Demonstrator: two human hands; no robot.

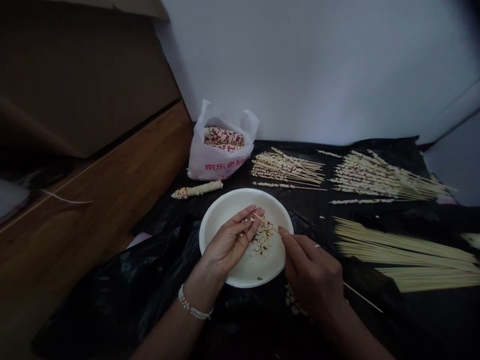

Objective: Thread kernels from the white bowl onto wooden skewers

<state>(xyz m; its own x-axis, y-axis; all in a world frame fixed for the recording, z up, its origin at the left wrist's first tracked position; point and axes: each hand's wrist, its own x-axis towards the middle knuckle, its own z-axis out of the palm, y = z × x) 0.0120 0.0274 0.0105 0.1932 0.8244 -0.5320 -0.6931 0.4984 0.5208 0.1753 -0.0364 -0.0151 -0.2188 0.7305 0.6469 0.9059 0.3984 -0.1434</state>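
My left hand (234, 237), with a beaded bracelet at its wrist, is palm up and cupped over a white bowl (206, 240). Pale and reddish corn kernels lie against its curled fingers. My right hand (311, 262) pinches a thin bamboo skewer (363, 296) at the bowl's right rim. The skewer's tip reaches across to the fingertips of my left hand; whether a kernel is on it is too small to tell. Loose corn kernels (262, 242) lie in the bowl below.
A white plastic bag (202, 162) holds speckled corn cobs (225, 136). Beside it lies a mostly stripped cob (198, 190). Kernel-threaded skewers (285, 167) form two piles, the larger (371, 175) farther right. Bare skewers (397, 245) lie at right on black plastic sheeting (161, 280).
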